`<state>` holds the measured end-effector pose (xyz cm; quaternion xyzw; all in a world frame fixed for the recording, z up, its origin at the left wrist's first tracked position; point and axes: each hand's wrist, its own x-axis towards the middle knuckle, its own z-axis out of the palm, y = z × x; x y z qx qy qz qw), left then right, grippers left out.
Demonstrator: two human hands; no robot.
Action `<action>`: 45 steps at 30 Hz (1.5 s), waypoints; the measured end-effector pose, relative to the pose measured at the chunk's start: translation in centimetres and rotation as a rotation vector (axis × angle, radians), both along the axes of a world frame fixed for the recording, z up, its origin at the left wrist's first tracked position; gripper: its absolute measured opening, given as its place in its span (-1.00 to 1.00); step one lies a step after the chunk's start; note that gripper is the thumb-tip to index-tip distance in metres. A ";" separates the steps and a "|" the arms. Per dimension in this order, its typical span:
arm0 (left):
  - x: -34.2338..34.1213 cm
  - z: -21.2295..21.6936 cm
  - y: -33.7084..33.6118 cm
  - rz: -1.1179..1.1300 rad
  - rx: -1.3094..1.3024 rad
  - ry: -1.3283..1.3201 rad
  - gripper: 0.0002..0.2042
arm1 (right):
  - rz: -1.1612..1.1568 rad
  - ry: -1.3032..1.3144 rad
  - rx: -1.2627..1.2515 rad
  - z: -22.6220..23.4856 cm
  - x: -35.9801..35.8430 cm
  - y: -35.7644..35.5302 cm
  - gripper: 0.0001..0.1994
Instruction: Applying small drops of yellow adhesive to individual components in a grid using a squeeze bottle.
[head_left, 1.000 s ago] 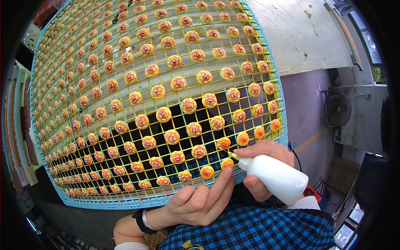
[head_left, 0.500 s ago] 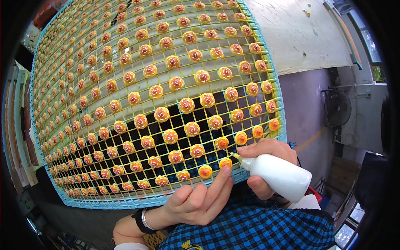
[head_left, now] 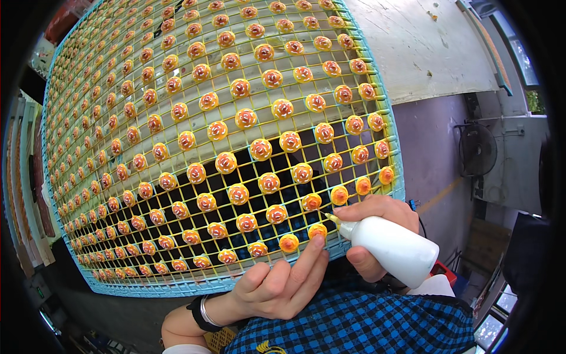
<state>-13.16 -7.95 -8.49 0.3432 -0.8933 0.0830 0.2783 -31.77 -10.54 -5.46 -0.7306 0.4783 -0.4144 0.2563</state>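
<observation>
A large rack of yellow mesh [head_left: 177, 154] with a pale blue rim spreads before me. Rows of small domed pieces [head_left: 245, 118], yellow below and orange on top, sit on it. Most carry white dashes; several at the near right corner are plain orange on top. My right hand [head_left: 377, 233] is wrapped round a white squeeze bottle [head_left: 398, 251], its yellowish nozzle pointing left, just above the mesh. My left hand [head_left: 284, 284] has its fingers bent, with a fingertip against a plain domed piece [head_left: 317, 230] near the front rim. Its thumb is hidden.
A pale board or table [head_left: 424, 50] lies beyond the rack at upper right. A standing fan [head_left: 477, 150] is at the right by the wall. Long strips [head_left: 26, 183] lean at the far left. Beneath my left forearm, part of a yellow basket [head_left: 221, 341] shows.
The mesh and its pieces sit very slightly further left in view. The bottle has shifted a little left and up. My left fingertip stays on the same piece.
</observation>
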 end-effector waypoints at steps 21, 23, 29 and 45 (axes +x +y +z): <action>0.1 0.1 0.1 0.002 0.011 -0.030 -0.86 | -0.106 -0.113 0.119 0.0 0.1 0.4 -0.63; 0.1 0.1 0.1 0.003 0.013 -0.030 -0.86 | -0.080 -0.085 0.085 0.0 0.1 0.3 -0.63; 0.1 0.1 0.1 0.004 0.004 -0.026 -0.86 | -0.084 -0.131 0.103 0.0 0.1 0.4 -0.63; 0.1 0.1 0.0 -0.003 0.009 -0.032 -0.86 | -0.072 -0.063 0.013 -0.3 0.4 0.0 -0.61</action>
